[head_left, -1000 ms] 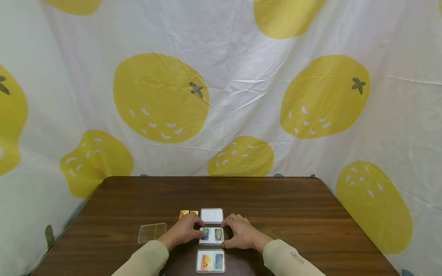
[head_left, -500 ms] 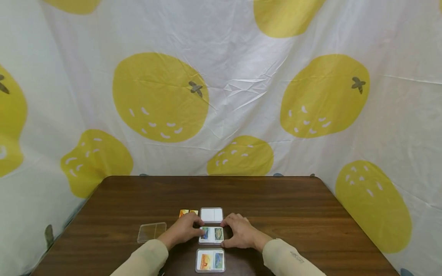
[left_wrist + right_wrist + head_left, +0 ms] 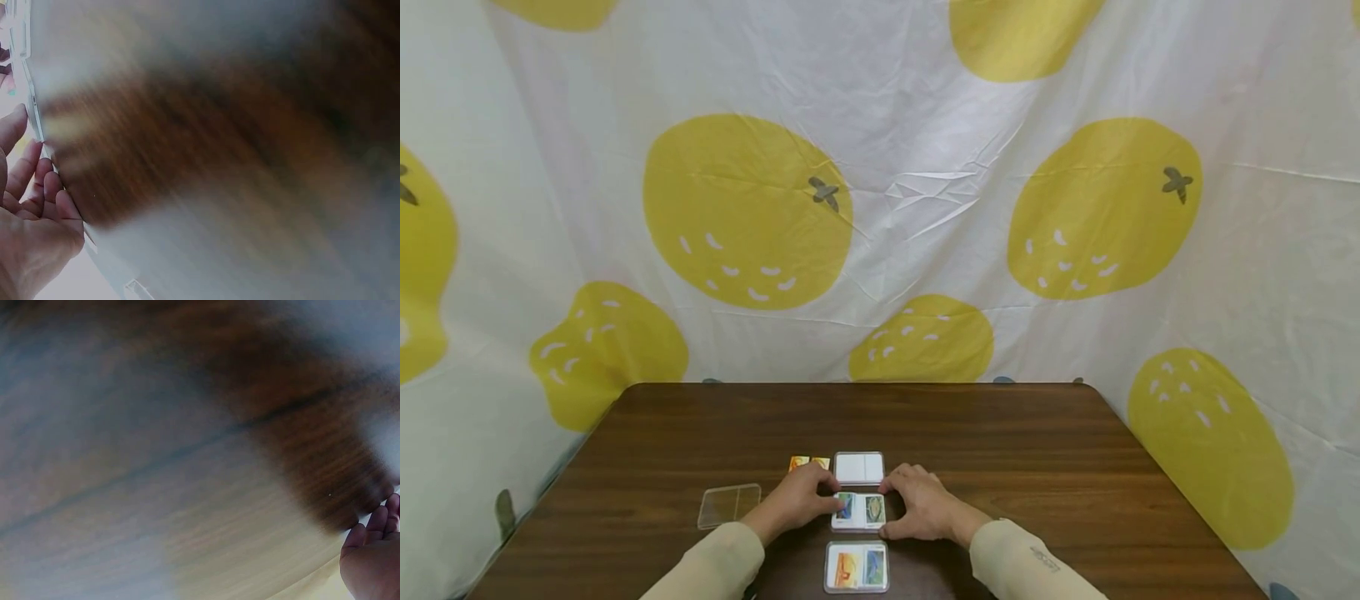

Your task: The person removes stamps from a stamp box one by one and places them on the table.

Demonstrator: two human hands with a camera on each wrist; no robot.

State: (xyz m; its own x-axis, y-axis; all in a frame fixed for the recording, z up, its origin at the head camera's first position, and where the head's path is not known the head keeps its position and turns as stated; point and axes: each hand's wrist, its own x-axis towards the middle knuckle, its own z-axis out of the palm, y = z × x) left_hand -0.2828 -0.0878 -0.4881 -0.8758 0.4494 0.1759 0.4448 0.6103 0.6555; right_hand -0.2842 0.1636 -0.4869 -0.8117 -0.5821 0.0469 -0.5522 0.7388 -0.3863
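In the head view, a flat clear plastic case (image 3: 859,512) with two small pictures on white backing lies on the table between both hands. My left hand (image 3: 802,499) holds its left side, thumb over the edge of the left picture and forefinger at the far corner. From the right, my right hand (image 3: 921,505) grips the same case, forefinger by the far corner and thumb at the near one. The left wrist view shows the left hand's (image 3: 40,212) bent fingers along the case's edge. Only part of the right hand (image 3: 373,550) appears in the right wrist view.
Beyond it lies a case with white backing (image 3: 859,468); nearer me is another case with two pictures (image 3: 857,567). A transparent lid (image 3: 727,506) rests to the left. Two orange picture cards (image 3: 800,462) are partly behind the left hand. All lie on a brown wooden table (image 3: 1037,467).
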